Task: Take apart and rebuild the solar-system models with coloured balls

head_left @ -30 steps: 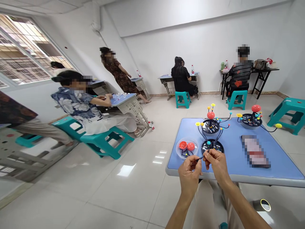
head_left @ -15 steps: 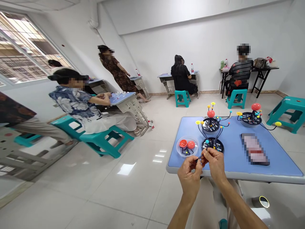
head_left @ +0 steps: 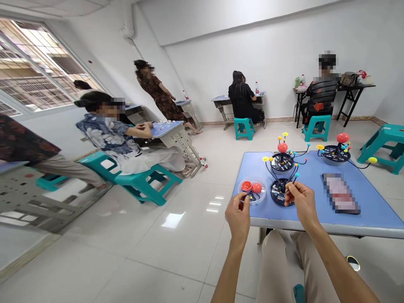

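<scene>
My left hand (head_left: 238, 212) is at the near left rim of a clear round dish (head_left: 264, 194), thumb and forefinger apart. Inside the dish lie a hollow red half-ball (head_left: 246, 185), a red ball (head_left: 256, 187) and thin black rods (head_left: 256, 196) with a small yellow bead. Pinched in my right hand (head_left: 301, 203) is a thin black rod, mostly hidden by the fingers; a light-blue bead (head_left: 297, 175) shows just above them. That hand hovers over the right side of a round black planet-model base (head_left: 278, 194), which has black curved arms rising from it.
Behind stand two planet models with red balls, one in the middle (head_left: 282, 147) and one at the right (head_left: 342, 138). A phone (head_left: 341, 193) lies on the blue table (head_left: 375, 210). Several people sit or stand at other desks; teal stools (head_left: 148, 185) stand around.
My hands have parted. The left went left to the clear dish; the right moved right with the rod and its blue bead. The camera view has shifted slightly.
</scene>
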Available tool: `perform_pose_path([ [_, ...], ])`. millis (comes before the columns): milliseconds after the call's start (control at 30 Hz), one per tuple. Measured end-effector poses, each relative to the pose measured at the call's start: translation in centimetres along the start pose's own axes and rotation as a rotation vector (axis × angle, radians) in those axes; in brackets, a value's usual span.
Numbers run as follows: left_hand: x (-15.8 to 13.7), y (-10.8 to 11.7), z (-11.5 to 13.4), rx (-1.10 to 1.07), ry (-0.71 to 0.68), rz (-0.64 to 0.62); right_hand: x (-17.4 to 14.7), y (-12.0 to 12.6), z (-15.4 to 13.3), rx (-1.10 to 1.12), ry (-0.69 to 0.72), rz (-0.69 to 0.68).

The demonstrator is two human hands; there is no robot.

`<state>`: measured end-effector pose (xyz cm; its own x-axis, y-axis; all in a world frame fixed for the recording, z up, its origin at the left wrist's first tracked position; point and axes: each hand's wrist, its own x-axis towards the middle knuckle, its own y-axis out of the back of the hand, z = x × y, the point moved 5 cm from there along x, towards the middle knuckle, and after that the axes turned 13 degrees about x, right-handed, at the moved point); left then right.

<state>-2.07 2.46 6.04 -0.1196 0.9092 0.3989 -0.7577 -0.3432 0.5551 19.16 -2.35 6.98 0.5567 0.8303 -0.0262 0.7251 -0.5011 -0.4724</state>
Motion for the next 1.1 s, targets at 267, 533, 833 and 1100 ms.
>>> perform_pose_path([
  [267, 2.3, -2.9, 0.0, 0.507, -0.147, -0.251, -0.6, -1.6, 3.0, 0.006, -0.143, -0.098],
  [533, 0.2, -2.7, 4.2, -0.152, -0.258, -0.374, -2.1, -2.5, 4.4, -0.093, -0.232, -0.29],
  [833, -0.7, -3.0, 4.9, -0.391, -0.067, -0.508, -3.5, -2.5, 3.4, -0.303, -0.217, -0.453],
  [1100, -1.3, -2.7, 4.5, -0.427, 0.005, -0.629, -2.1, -1.5, 0.7, -0.283, -0.04, -0.378],
])
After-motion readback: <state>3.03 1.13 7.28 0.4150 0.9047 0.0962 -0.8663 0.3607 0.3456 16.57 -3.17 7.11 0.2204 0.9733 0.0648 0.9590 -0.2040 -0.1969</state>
